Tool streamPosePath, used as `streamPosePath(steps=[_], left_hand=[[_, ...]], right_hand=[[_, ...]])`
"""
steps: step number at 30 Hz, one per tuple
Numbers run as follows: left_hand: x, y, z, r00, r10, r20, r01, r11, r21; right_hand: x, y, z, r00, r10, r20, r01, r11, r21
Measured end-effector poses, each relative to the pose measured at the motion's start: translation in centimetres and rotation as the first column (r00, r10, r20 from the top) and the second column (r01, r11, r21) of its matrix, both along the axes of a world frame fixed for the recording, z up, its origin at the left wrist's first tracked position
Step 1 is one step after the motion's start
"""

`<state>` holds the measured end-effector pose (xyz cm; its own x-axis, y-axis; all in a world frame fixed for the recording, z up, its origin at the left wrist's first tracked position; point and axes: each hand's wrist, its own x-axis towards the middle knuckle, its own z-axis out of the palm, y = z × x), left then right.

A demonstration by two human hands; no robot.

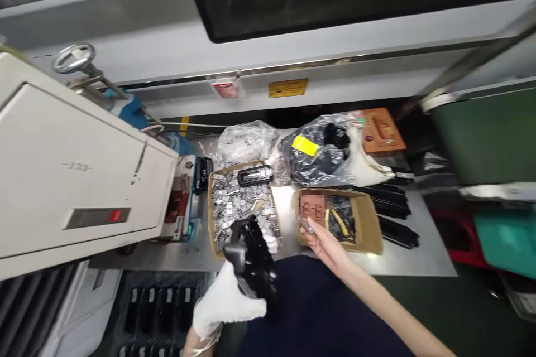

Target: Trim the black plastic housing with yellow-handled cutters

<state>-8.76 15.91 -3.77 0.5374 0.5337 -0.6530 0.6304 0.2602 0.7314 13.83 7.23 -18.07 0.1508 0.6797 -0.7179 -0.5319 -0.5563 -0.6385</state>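
Left hand (226, 301), in a white cloth glove: grip clenched around a black ribbed plastic part (253, 256), held upright over the near edge of the steel tabletop (402, 259). Right hand (324, 242), bare: fingertips pinch a small grey metal clip (306, 227) at the rim of a brown cardboard tray (371, 223). Left of it, a cardboard box of loose silver metal clips (240, 203). Behind, two clear plastic bags (322, 156).

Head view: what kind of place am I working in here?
Likely a factory assembly bench: a cardboard box of small metal parts, bagged black components, and a cream machine housing beside the steel worktop.
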Motion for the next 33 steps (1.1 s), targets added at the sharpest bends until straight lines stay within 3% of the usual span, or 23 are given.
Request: streamPosePath(steps=[3,6,9,12,16,19,21,23,25,28,30,33], left_hand=[[1.7,-0.8,0.0,0.984,-0.088,-0.158,0.127,0.957,0.261],[3.7,-1.2,0.0,0.934,-0.247,-0.256,0.345,0.809,0.476],[6.0,-1.6,0.6,0.890,-0.354,-0.288,0.456,0.703,0.546],[8.3,-2.2,1.8,0.861,-0.444,-0.248,0.497,0.634,0.592],[10.4,-3.2,3.3,0.813,-0.516,-0.272,0.551,0.526,0.648],[11.2,-4.1,4.0,0.784,-0.543,-0.300,0.589,0.498,0.637],[11.6,-4.7,4.2,0.772,-0.571,-0.280,0.596,0.496,0.632],[11.9,-5.2,4.2,0.763,-0.585,-0.274,0.601,0.489,0.632],[12.1,-5.6,4.1,0.758,-0.584,-0.292,0.605,0.460,0.650],[12.5,-6.1,3.6,0.738,-0.584,-0.338,0.623,0.397,0.674],[12.8,-6.3,3.1,0.701,-0.594,-0.395,0.660,0.331,0.674],[13.4,-6.4,2.2,0.620,-0.609,-0.494,0.721,0.195,0.665]], right_hand=[[1.8,-4.5,2.8,0.990,-0.115,0.083,0.115,0.993,-0.003],[3.9,-8.3,5.3,0.979,-0.153,0.133,0.152,0.988,0.022],[6.5,-11.3,8.4,0.982,-0.120,0.147,0.106,0.989,0.100],[8.7,-13.2,12.2,0.952,-0.104,0.289,0.010,0.951,0.309],[10.6,-13.5,15.6,0.774,-0.240,0.586,-0.122,0.851,0.510],[11.5,-13.0,16.0,0.788,-0.214,0.578,-0.171,0.825,0.539],[12.0,-13.0,15.5,0.831,-0.170,0.530,-0.190,0.809,0.556],[12.4,-13.2,14.9,0.815,-0.138,0.563,-0.248,0.795,0.553],[12.7,-13.4,14.4,0.726,-0.139,0.673,-0.358,0.760,0.543],[12.6,-13.6,14.3,0.531,-0.174,0.829,-0.553,0.670,0.495],[11.8,-13.4,14.3,0.428,-0.189,0.884,-0.640,0.627,0.444],[9.5,-12.8,14.3,0.338,-0.239,0.910,-0.682,0.605,0.412]])
